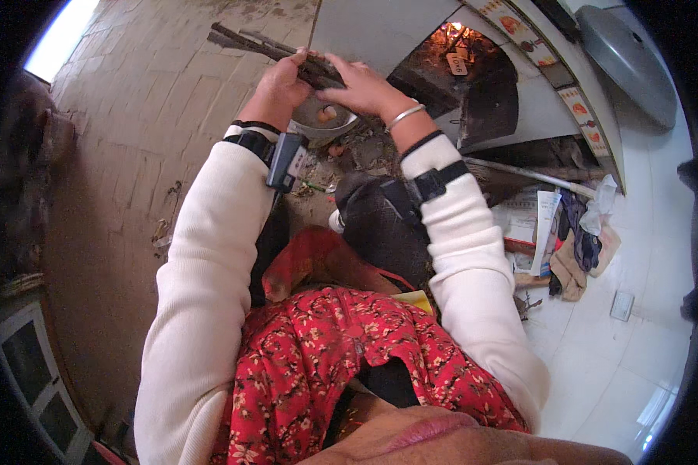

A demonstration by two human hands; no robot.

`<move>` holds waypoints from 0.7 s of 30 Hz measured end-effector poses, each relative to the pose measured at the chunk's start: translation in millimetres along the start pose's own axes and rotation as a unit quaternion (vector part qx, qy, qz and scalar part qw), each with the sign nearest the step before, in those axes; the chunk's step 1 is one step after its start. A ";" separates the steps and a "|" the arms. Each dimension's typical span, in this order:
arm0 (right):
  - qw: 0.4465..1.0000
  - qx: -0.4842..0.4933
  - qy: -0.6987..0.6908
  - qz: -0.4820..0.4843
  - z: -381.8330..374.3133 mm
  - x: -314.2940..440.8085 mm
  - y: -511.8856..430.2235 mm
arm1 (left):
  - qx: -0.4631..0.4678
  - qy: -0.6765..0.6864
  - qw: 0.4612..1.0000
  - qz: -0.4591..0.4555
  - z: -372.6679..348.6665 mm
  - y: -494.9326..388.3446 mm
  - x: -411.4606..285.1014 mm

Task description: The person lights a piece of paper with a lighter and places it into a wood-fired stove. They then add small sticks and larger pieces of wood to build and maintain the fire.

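Note:
A small bundle of dark dry sticks (256, 45) lies across both hands, with its longer ends jutting out to the left. Around its middle, my left hand (280, 84) is closed. My right hand (360, 87) has its thumb and fingers on either side of the sticks' right ends. Just below the hands stands a light-rimmed basin (328, 132), partly hidden by them, with egg-like round things (326, 114) inside. To the right of my right hand, a fire (456, 36) burns inside the dark arched mouth of a stove (491, 110).
A pale-handled pole (535, 177) lies along the stove's base. Papers (544, 232), cloths (570, 267) and a plastic bag (602, 203) are heaped on the white tiles at right. A large grey lid-like object (628, 67) sits at upper right. Debris (366, 151) litters the floor below the basin.

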State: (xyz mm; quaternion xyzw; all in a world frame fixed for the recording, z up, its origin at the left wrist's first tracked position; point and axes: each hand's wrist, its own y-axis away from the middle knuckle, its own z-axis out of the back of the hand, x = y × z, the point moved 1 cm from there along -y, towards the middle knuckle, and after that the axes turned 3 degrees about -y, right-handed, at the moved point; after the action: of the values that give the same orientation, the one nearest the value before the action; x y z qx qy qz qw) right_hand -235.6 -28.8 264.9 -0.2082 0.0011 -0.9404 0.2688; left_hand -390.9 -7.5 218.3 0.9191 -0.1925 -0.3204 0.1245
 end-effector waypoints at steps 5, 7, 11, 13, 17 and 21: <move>0.997 0.017 0.042 0.058 6.3 -3.2 30.6 | 0.109 -0.019 0.994 -0.018 23.3 -6.5 -1.3; 0.998 -0.008 0.029 0.055 9.9 -5.9 37.4 | 0.112 0.000 0.994 -0.018 26.5 -11.7 -0.4; 0.999 0.035 0.000 -0.019 16.3 -19.0 45.3 | 0.055 0.052 0.997 -0.033 28.2 -11.9 3.6; 0.989 0.126 -0.041 -0.072 14.5 -26.5 48.0 | 0.071 -0.033 0.997 -0.015 25.4 -8.4 8.0; 0.997 0.008 -0.069 0.032 4.1 -30.4 53.5 | 0.108 -0.062 0.992 0.015 21.0 -3.0 14.2; 0.976 0.088 -0.190 -0.062 -1.8 -36.3 57.1 | 0.079 -0.053 0.994 0.049 15.9 -3.0 18.4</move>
State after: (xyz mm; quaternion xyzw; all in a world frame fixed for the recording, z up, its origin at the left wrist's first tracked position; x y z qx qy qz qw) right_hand -179.5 -59.5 242.5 -0.3581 -0.1461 -0.8949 0.2225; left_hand -387.0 -14.5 195.1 0.8971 -0.2685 -0.3463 0.0567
